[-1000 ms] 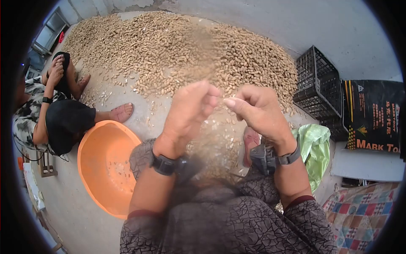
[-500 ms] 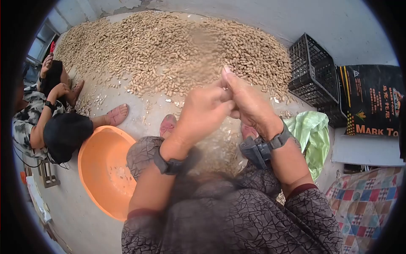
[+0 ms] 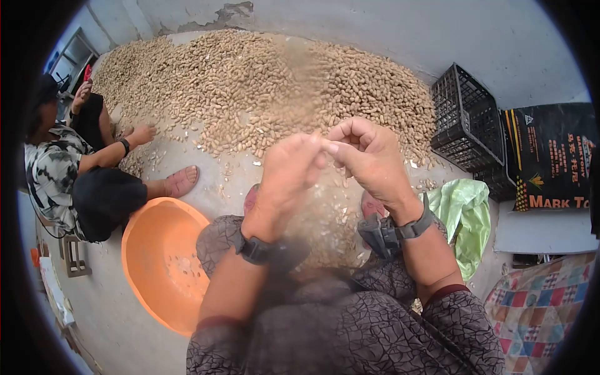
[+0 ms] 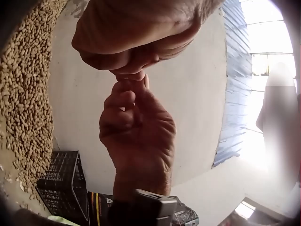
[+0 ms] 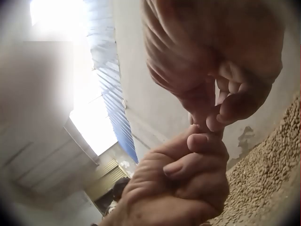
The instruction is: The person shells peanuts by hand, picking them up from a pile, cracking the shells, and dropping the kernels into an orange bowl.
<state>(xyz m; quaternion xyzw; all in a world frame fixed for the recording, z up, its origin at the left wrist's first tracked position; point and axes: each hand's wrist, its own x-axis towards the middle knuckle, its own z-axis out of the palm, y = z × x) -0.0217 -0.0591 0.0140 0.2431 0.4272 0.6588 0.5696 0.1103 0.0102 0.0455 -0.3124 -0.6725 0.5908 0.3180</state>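
Note:
My left hand (image 3: 282, 172) and right hand (image 3: 382, 164) meet at their fingertips in front of me, above the floor. Thumbs and bent fingers of both pinch a small peanut, nearly all hidden by the fingertips. From the left wrist view, the left hand (image 4: 136, 33) is above and the right hand (image 4: 141, 129) reaches up to it. In the right wrist view the right hand (image 5: 211, 47) comes down to the left hand's (image 5: 183, 181) fingertips. Beyond them a wide heap of unshelled peanuts (image 3: 237, 87) spreads along the wall. Shell scraps (image 3: 325, 219) lie below, between my feet.
An orange basin (image 3: 134, 269) with a few small kernels stands at my left. Beside it another person (image 3: 103, 187) sits with an arm toward the heap. At right are a black crate (image 3: 465, 119), a green sack (image 3: 465, 219), a black bag (image 3: 550, 156) and a patchwork cloth (image 3: 537, 306).
The hands overlapped half a second ago with the right thumb raised; now they are farther apart, touching at the fingertips. The other person's arm has stretched forward. The head view has shifted slightly.

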